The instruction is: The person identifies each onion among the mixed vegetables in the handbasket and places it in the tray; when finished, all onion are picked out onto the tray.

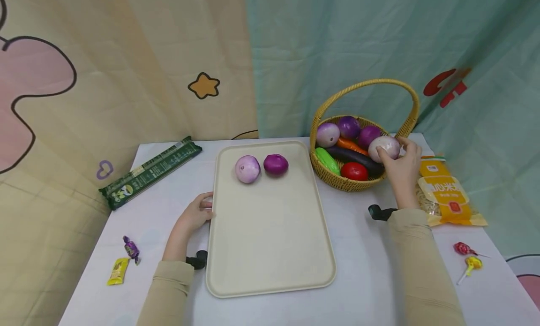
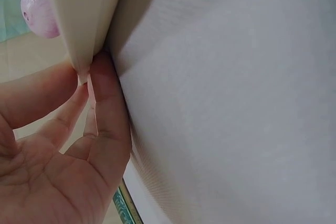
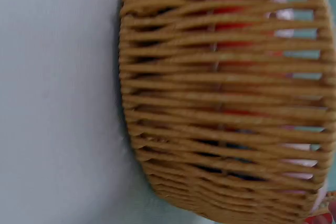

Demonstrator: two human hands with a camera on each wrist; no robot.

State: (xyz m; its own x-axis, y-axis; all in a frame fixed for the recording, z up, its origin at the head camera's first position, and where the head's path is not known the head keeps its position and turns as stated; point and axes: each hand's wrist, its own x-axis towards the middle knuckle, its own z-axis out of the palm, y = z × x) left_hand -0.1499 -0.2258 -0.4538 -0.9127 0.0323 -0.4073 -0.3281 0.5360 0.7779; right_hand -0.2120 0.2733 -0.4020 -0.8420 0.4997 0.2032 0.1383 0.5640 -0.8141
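A cream tray [image 1: 270,241] lies in the middle of the white table, with a pale pink onion [image 1: 247,169] and a purple onion [image 1: 276,164] at its far end. My left hand [image 1: 198,213] pinches the tray's left rim [image 2: 79,51]; the pale onion [image 2: 38,9] shows beyond it. A wicker basket [image 1: 337,178] at the right holds several toy vegetables. My right hand [image 1: 401,159] grips a pale onion [image 1: 385,147] in the basket. The right wrist view shows only the basket's woven wall [image 3: 220,103] up close.
A green packet [image 1: 149,172] lies at the back left, a yellow noodle bag [image 1: 447,192] right of the basket. Wrapped sweets [image 1: 126,258] sit at the front left and lollipops [image 1: 466,255] at the front right. Curtains hang behind the table.
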